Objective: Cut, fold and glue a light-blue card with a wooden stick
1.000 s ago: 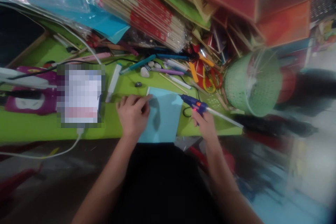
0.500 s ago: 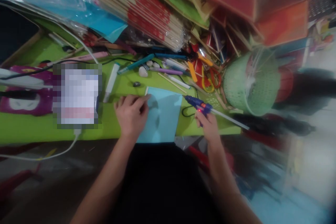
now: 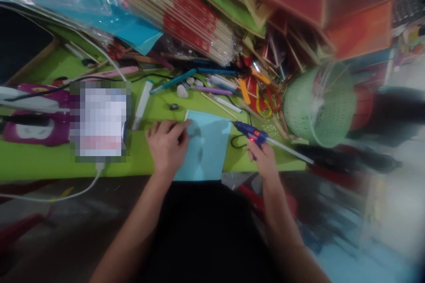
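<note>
A sheet of light blue paper (image 3: 209, 150) lies at the near edge of the green table. My left hand (image 3: 168, 146) rests palm down at its left side, fingers spread, one finger reaching onto the paper's far left corner. What lies under that palm is hidden. My right hand (image 3: 262, 154) is wrapped round the handle of a dark blue glue gun (image 3: 250, 131). A small red light glows on the gun, and a white glue stick (image 3: 292, 150) sticks out of its rear. The nozzle points left, at the paper's far right corner.
A blurred-out device (image 3: 102, 121) stands at left beside a purple object (image 3: 40, 128). Pens, scissors (image 3: 265, 104) and a white marker (image 3: 142, 105) lie beyond the paper. A green basket (image 3: 315, 106) stands at right. Bundled sticks (image 3: 186, 13) lie at the back.
The whole view has shifted very slightly to the right. Both hands, the paper and the glue gun keep the same places relative to each other.
</note>
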Available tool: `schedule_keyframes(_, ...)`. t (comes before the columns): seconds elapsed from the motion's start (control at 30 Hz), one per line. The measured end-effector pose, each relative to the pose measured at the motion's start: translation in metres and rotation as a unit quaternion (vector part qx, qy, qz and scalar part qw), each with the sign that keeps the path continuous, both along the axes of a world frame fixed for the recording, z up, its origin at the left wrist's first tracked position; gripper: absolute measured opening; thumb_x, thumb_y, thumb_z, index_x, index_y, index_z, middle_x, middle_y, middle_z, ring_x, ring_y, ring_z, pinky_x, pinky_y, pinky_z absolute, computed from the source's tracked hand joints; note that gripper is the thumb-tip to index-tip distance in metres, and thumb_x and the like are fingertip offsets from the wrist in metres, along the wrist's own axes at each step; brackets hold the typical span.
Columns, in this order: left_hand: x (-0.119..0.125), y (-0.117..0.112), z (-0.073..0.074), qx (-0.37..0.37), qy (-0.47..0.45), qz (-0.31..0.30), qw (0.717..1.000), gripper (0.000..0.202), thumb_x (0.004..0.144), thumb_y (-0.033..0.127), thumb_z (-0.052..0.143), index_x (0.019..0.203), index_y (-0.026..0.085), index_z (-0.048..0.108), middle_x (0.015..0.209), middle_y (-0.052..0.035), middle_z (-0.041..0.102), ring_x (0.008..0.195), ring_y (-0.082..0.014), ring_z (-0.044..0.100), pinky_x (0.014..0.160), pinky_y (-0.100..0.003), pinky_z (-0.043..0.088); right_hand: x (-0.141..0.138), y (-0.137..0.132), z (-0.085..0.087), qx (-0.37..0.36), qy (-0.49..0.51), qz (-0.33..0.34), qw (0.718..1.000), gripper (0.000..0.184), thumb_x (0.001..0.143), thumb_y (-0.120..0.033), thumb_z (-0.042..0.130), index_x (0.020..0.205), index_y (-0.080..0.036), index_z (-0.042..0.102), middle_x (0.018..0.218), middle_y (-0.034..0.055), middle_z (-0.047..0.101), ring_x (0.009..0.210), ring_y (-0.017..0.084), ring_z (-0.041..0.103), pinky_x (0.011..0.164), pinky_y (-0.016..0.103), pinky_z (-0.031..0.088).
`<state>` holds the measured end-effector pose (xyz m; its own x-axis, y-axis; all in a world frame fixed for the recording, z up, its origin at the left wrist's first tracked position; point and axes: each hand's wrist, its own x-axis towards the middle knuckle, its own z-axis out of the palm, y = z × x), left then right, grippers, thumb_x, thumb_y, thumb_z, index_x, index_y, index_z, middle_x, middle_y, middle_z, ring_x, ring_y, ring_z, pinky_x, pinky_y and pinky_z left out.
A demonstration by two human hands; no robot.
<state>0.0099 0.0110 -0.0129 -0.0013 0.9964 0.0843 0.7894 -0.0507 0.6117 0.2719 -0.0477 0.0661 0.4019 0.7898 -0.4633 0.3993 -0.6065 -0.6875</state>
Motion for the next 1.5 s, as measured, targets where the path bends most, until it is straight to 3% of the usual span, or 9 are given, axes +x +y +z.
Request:
schedule_keyframes(0.33,0.0,0.001,-0.001,0.007,-0.008,-0.005,1.0,0.03,0.09,0.018,0.065,0.109,0.034,0.081,0.093,-0.0056,0.07,0.089,-0.0238,0.057,0.084,-0.04,0.036,-0.01,0.006,-0.004,0.004,-0.006,0.029,1.0,0.047,0.087,-0.064,0.065,0.067,-0.022,0.059,0.049,-0.0045,0.049,0.05,0.013,0.048,0.054,0.028,0.039)
schedule_keyframes(0.67,0.0,0.0,-0.001,0.005,-0.005,-0.002,1.0,0.03,0.09,0.019,0.064,0.108,0.035,0.082,0.094,-0.0063,0.071,0.089,-0.0246,0.058,0.083,-0.041,0.037,0.003,-0.004,-0.001,0.012,-0.008,0.004,1.0,0.047,0.088,-0.062,0.064,0.065,-0.022,0.058,0.048,-0.0038,0.05,0.049,0.012,0.047,0.053,0.027,0.038)
schedule_keyframes(1.0,0.0,0.001,0.001,0.004,-0.009,0.001,1.0,0.029,0.091,0.018,0.063,0.107,0.034,0.082,0.093,-0.0061,0.071,0.088,-0.0245,0.056,0.081,-0.041,0.035,-0.003,-0.001,0.001,0.006,-0.015,0.009,1.0,0.049,0.088,-0.061,0.064,0.059,-0.022,0.054,0.048,-0.0034,0.049,0.05,0.012,0.047,0.054,0.028,0.038)
schedule_keyframes(1.5,-0.001,0.0,-0.002,0.009,-0.009,-0.01,1.0,0.031,0.09,0.019,0.065,0.111,0.035,0.081,0.094,-0.0052,0.071,0.089,-0.0245,0.058,0.083,-0.041,0.035,-0.016,0.008,-0.004,-0.013,-0.006,0.021,1.0,0.049,0.084,-0.068,0.066,0.07,-0.021,0.062,0.049,-0.005,0.049,0.05,0.013,0.049,0.056,0.029,0.039)
